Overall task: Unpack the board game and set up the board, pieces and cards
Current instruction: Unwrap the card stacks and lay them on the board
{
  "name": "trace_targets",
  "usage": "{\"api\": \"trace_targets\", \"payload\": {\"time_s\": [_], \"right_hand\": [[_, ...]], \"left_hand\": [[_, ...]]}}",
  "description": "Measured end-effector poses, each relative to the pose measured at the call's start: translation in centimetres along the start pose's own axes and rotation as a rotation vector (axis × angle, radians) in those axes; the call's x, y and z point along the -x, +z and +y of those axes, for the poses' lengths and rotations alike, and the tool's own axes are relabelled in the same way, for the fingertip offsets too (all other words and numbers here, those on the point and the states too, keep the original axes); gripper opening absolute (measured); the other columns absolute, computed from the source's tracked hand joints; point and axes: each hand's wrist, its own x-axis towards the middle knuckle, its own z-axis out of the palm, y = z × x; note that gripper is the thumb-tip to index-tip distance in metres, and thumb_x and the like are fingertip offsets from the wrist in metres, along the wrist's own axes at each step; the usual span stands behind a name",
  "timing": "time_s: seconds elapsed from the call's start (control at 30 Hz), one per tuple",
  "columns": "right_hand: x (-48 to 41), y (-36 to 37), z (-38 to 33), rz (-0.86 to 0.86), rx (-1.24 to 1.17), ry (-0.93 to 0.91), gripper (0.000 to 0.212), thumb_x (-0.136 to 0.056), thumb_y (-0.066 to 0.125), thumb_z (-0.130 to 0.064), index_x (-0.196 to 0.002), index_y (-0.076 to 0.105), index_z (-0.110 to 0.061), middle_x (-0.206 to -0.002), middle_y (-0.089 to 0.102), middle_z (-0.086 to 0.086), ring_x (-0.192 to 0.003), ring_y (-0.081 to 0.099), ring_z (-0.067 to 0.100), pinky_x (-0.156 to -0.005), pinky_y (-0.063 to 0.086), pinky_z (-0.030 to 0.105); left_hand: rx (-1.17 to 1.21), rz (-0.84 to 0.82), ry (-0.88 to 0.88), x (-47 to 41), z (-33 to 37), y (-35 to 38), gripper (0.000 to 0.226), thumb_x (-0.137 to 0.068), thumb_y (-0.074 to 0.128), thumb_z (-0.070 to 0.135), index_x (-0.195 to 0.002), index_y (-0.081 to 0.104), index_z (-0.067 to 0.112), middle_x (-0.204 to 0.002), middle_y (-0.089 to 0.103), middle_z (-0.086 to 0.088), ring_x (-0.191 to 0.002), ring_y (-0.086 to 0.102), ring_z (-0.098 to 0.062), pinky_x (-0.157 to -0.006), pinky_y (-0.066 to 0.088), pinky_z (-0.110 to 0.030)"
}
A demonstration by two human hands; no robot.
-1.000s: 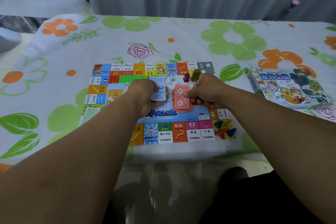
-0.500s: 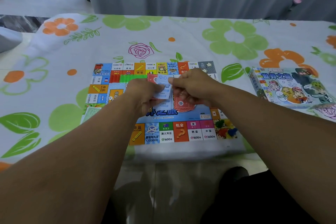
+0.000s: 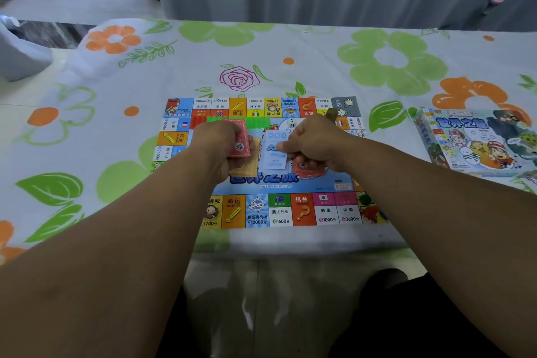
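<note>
The colourful game board (image 3: 279,212) lies flat on the flowered tablecloth. Over its left middle my left hand (image 3: 216,144) grips a stack of cards with a red-backed card (image 3: 240,141) on top and an orange one (image 3: 247,167) under it. My right hand (image 3: 312,141) pinches a pale blue card (image 3: 274,158) over the board's centre. A pile of red cards (image 3: 306,170) lies on the board under my right hand. Small coloured pawns (image 3: 370,209) sit on the board's near right corner. Green pieces (image 3: 257,122) lie along the board's far side.
The game box (image 3: 476,142) lies on the table to the right of the board. The tablecloth (image 3: 319,67) with big green and orange flowers covers the table. The table's near edge runs just below the board. A grey curtain hangs behind the table.
My right hand has pulled the pale blue card off the stack and moved right with it. My left hand has shifted left, and the red card now shows on top.
</note>
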Motion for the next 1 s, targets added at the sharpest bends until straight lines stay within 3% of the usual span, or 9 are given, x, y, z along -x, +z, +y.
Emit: {"api": "trace_targets", "payload": {"time_s": [0.17, 0.4, 0.5, 0.67, 0.83, 0.9, 1.0], "right_hand": [[-0.1, 0.2, 0.0, 0.027, 0.054, 0.003, 0.029, -0.088, 0.077, -0.015, -0.091, 0.069, 0.013, -0.050, 0.057, 0.009, -0.027, 0.043, 0.008, -0.034, 0.033, 0.014], [-0.5, 0.1, 0.0, 0.109, 0.075, -0.007, 0.030, -0.082, 0.084, -0.023, -0.088, 0.062, -0.002, -0.059, 0.054, 0.010, -0.040, 0.045, 0.016, -0.047, 0.038, 0.025], [-0.6, 0.0, -0.1, 0.132, 0.011, -0.057, 0.027, -0.088, 0.078, -0.025, -0.086, 0.062, -0.003, -0.069, 0.059, 0.015, -0.044, 0.046, 0.017, -0.046, 0.039, 0.025], [0.1, 0.2, -0.8, 0.019, -0.209, -0.072, 0.029, -0.096, 0.067, -0.024, -0.108, 0.061, 0.002, -0.086, 0.067, 0.015, -0.045, 0.051, 0.010, -0.038, 0.034, 0.021], [0.7, -1.0, -0.7, -0.011, -0.322, -0.029, 0.006, -0.093, 0.068, -0.008, -0.092, 0.064, -0.005, -0.072, 0.060, 0.008, -0.045, 0.048, 0.009, -0.037, 0.031, 0.019], [0.8, -1.7, -0.2, 0.007, -0.297, 0.012, 0.010, -0.092, 0.070, -0.007, -0.084, 0.063, -0.008, -0.062, 0.057, 0.005, -0.046, 0.047, 0.011, -0.039, 0.030, 0.020], [1.0, -2.9, 0.8, 0.047, -0.186, 0.066, 0.014, -0.091, 0.068, -0.006, -0.079, 0.062, -0.006, -0.060, 0.058, 0.009, -0.043, 0.047, 0.014, -0.039, 0.031, 0.020]], "left_hand": [[-0.031, 0.066, 0.013, -0.1, 0.1, 0.0, 0.023, -0.098, 0.059, 0.016, -0.121, 0.053, 0.012, -0.113, 0.068, -0.014, -0.092, 0.071, -0.026, -0.073, 0.063, -0.044], [-0.067, 0.049, 0.030, 0.1, 0.0, 0.4, 0.018, -0.098, 0.061, 0.016, -0.115, 0.056, 0.011, -0.103, 0.069, -0.011, -0.076, 0.068, -0.020, -0.070, 0.059, -0.037], [-0.084, 0.007, 0.047, 0.4, 0.0, 0.7, 0.012, -0.097, 0.065, 0.016, -0.106, 0.061, 0.009, -0.097, 0.070, -0.010, -0.075, 0.066, -0.020, -0.065, 0.057, -0.033], [-0.187, -0.077, 0.076, 0.7, -0.3, 1.6, 0.015, -0.093, 0.070, 0.018, -0.105, 0.068, 0.009, -0.092, 0.073, -0.008, -0.075, 0.065, -0.017, -0.056, 0.051, -0.027], [-0.202, -0.110, 0.066, 1.2, -0.7, 3.1, 0.012, -0.094, 0.070, 0.020, -0.099, 0.068, 0.009, -0.089, 0.073, -0.008, -0.071, 0.065, -0.017, -0.060, 0.051, -0.028], [-0.178, -0.098, 0.066, 1.2, -0.7, 3.5, 0.012, -0.095, 0.067, 0.021, -0.097, 0.069, 0.009, -0.084, 0.072, -0.006, -0.067, 0.062, -0.016, -0.062, 0.050, -0.029], [-0.151, -0.026, 0.080, 1.2, -0.5, 3.7, 0.010, -0.097, 0.062, 0.013, -0.092, 0.067, 0.007, -0.078, 0.063, -0.007, -0.058, 0.050, -0.014, -0.052, 0.042, -0.025]]}}
